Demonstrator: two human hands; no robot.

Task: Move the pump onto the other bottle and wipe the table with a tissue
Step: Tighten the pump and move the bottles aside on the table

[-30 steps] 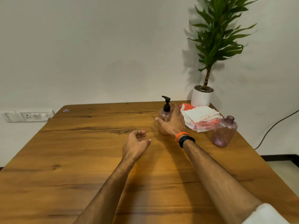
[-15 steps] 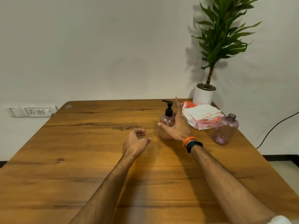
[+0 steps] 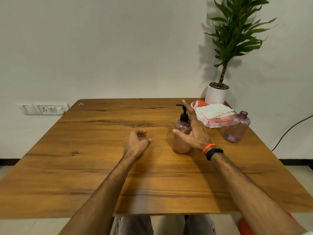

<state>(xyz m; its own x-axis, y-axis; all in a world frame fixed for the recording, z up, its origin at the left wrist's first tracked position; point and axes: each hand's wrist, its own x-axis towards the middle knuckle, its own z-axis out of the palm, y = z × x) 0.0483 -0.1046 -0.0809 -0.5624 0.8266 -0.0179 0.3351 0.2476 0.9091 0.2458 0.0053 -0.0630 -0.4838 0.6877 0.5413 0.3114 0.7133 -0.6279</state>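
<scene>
A pink bottle (image 3: 181, 141) with a black pump (image 3: 183, 114) stands upright right of the table's middle. My right hand (image 3: 193, 131) is spread open at its right side, thumb in front of the bottle, fingers straight and pointing up past the pump; I cannot tell whether it touches the bottle. An empty pink bottle (image 3: 237, 128) with no cap stands further right. A stack of white tissues (image 3: 213, 111) lies on an orange and clear wrapper behind the two bottles. My left hand (image 3: 136, 143) hovers left of the pump bottle, fingers loosely curled, holding nothing.
The wooden table (image 3: 101, 167) reaches to the wall. A potted plant in a white pot (image 3: 216, 94) stands at the back right corner. A wall socket (image 3: 44, 109) sits at the left, and a black cable (image 3: 288, 131) hangs at the right.
My right hand has drawn back towards me beside the pump bottle and its fingers have straightened. The left hand has hardly moved. The camera has tilted.
</scene>
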